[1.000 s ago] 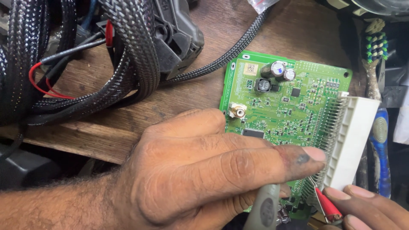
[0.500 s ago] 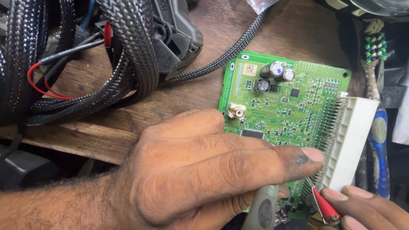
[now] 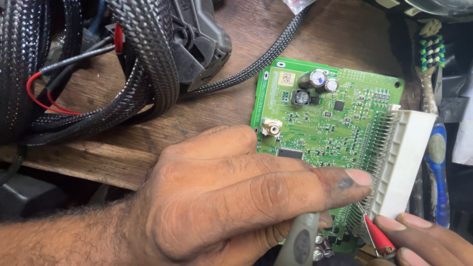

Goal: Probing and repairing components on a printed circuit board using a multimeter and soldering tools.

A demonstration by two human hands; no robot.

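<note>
Left-hand grip over green, component-studded circuit board.

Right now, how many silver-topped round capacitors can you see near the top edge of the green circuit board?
2. A larger capacitor stands near the top edge of the green circuit board, and a smaller capacitor sits just right of it. The left hand covers the board's lower part, so more may be hidden.

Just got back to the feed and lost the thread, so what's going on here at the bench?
A person is bent over a green circuit board on a wooden bench. The left hand rests on the board's lower edge and grips a grey tool handle. The right hand holds a red probe, tip at the pins beside the white connector. Black sleeved cables lie on the left.
</note>
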